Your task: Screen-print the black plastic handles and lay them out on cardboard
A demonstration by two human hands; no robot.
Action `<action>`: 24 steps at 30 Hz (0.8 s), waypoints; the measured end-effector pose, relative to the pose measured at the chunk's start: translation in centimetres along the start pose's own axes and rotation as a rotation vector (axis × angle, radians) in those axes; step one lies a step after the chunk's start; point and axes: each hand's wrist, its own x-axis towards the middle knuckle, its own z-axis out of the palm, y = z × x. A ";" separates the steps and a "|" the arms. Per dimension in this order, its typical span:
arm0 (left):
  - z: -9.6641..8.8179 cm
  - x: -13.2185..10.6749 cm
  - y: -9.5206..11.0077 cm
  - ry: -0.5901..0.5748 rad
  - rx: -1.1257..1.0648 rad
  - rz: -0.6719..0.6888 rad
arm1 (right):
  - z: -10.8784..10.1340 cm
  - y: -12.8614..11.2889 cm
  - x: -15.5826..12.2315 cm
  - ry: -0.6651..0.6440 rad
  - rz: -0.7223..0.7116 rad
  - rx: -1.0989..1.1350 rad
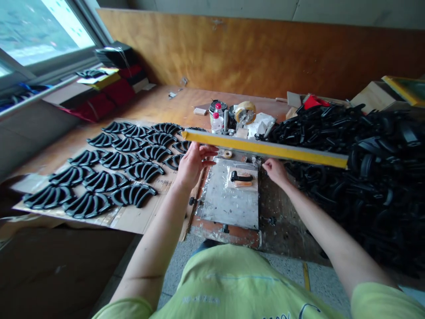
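Note:
A small black L-shaped plastic part lies on a pinkish block fixed to a grey metal plate in front of me. My left hand is over the plate's far left corner, fingers stretched out to the right and apart, holding nothing I can see. At the far right corner of the plate, my right hand has its fingers closed together. What they hold, if anything, is hidden. A long bar with a yellow face crosses the view just beyond both hands; whether either hand touches it I cannot tell.
Rows of curved black parts cover the cardboard on the left. A big heap of black parts fills the right side. Bottles with red caps and a tape roll stand behind. Red boxes sit by the window.

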 end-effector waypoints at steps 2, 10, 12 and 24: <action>0.5 0.2 -0.7 0.062 -0.048 -0.014 | 2.3 -1.6 -1.8 -0.081 -0.080 0.017; 0.4 -8.9 -11.1 0.022 -0.102 -0.738 | 4.9 -11.7 -7.5 -0.095 -0.387 -0.013; -1.0 -10.8 -12.8 0.113 -0.157 -0.770 | 5.4 -12.4 -9.2 -0.206 -0.608 0.000; -22.2 -18.6 -16.6 0.762 0.424 -0.807 | -2.9 12.6 -9.2 -0.171 0.163 -0.402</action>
